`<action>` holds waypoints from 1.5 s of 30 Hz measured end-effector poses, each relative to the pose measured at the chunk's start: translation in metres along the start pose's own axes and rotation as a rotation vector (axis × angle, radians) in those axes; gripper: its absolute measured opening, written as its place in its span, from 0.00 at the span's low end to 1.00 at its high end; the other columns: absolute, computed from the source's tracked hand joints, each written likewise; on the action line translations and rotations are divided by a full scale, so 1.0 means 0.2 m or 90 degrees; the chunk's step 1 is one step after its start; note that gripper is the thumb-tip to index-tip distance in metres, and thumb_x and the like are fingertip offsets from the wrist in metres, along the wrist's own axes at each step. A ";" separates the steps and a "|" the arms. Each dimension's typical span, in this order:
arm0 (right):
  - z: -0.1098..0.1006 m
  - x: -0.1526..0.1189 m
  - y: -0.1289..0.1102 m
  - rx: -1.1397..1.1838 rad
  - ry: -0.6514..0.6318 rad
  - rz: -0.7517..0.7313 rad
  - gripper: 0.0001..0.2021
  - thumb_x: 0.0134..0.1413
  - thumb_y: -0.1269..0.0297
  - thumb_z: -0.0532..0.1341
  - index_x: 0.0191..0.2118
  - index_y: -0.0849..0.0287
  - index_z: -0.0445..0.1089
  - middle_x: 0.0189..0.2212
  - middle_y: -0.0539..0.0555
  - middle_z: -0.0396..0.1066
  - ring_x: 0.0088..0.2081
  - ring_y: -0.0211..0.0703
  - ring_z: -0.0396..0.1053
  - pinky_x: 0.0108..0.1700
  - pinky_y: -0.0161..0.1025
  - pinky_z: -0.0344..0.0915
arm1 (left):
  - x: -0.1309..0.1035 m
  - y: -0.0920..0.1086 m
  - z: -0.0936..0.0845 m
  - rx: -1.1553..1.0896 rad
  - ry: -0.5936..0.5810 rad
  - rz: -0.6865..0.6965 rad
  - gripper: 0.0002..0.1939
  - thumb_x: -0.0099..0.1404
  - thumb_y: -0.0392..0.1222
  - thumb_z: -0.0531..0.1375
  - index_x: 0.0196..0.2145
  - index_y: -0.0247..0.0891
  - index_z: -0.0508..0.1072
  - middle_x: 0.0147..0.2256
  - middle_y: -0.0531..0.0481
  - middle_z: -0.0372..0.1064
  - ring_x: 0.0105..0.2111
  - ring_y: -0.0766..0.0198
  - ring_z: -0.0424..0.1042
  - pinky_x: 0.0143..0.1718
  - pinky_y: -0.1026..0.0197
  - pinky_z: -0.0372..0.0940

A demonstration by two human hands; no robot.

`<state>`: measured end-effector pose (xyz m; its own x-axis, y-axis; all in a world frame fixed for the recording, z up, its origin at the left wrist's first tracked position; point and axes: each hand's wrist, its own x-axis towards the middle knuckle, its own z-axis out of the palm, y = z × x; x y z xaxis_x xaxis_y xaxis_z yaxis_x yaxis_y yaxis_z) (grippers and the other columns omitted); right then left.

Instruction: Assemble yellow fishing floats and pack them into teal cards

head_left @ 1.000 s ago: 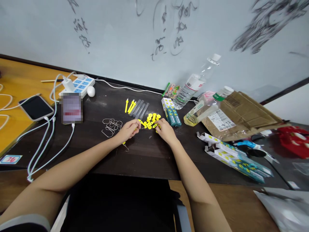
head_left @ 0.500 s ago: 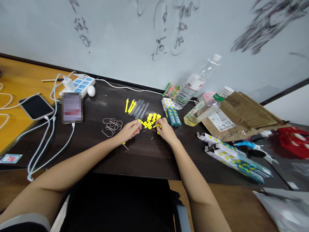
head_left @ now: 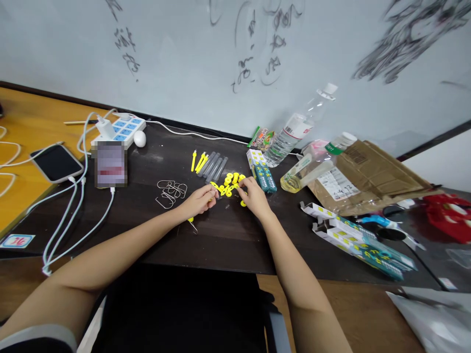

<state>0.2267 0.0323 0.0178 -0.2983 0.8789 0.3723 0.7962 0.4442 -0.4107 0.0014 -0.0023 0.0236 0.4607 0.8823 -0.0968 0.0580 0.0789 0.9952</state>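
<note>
Several small yellow plastic parts [head_left: 228,185] lie in a loose pile on the dark table between my hands. My left hand [head_left: 200,200] is closed at the pile's left side; what its fingers hold is too small to make out. At the pile's right edge, my right hand [head_left: 251,194] pinches a small yellow piece. Behind the pile are clear tubes [head_left: 212,167] side by side, with yellow rods [head_left: 200,161] to their left. Bent metal hooks [head_left: 171,192] lie left of my left hand. A yellow piece with a hook [head_left: 193,225] sits just below it.
Teal and white boxes [head_left: 262,171] stand right of the pile, with more boxes [head_left: 362,240] farther right. Two bottles [head_left: 290,137], a brown package [head_left: 379,176] and a snack packet [head_left: 262,138] are behind. Phones [head_left: 57,163], white cables and a power strip [head_left: 127,130] occupy the left.
My right hand has shifted slightly, and the yellow piece at its fingers now points toward the pile. A round yellow part below it shows more. My left hand has turned a little.
</note>
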 end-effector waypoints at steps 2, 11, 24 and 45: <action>0.00 0.01 -0.01 0.038 0.039 -0.014 0.02 0.55 0.67 0.54 0.33 0.57 0.61 0.33 0.54 0.62 0.35 0.43 0.63 0.38 0.38 0.59 | 0.00 -0.02 0.00 0.020 -0.015 0.017 0.08 0.68 0.43 0.46 0.36 0.39 0.61 0.21 0.58 0.57 0.13 0.75 0.48 0.13 0.70 0.43; 0.08 -0.05 -0.18 0.499 -0.102 0.064 0.05 0.53 0.67 0.53 0.36 0.54 0.53 0.24 0.44 0.56 0.21 0.33 0.58 0.26 0.33 0.59 | -0.05 0.01 0.01 0.295 -0.010 0.198 0.10 0.69 0.41 0.46 0.38 0.37 0.64 0.24 0.56 0.61 0.25 0.69 0.61 0.31 0.64 0.58; 0.06 -0.08 -0.28 0.478 -0.148 0.042 0.07 0.55 0.61 0.57 0.35 0.56 0.58 0.29 0.46 0.59 0.25 0.31 0.55 0.27 0.31 0.57 | -0.06 0.02 0.03 0.442 0.005 0.209 0.08 0.69 0.40 0.45 0.36 0.38 0.61 0.26 0.53 0.64 0.27 0.65 0.65 0.32 0.63 0.58; 0.07 -0.09 -0.27 0.523 -0.148 0.020 0.07 0.58 0.60 0.55 0.40 0.56 0.62 0.36 0.50 0.64 0.23 0.31 0.58 0.25 0.32 0.59 | -0.07 0.02 0.04 0.416 0.014 0.200 0.11 0.70 0.42 0.44 0.32 0.39 0.60 0.27 0.53 0.64 0.29 0.64 0.66 0.36 0.60 0.59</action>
<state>0.1809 -0.0046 0.0222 -0.4546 0.8664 0.2068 0.1990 0.3250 -0.9245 0.0014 -0.0182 0.0282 0.5248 0.8276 0.1993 0.4462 -0.4668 0.7635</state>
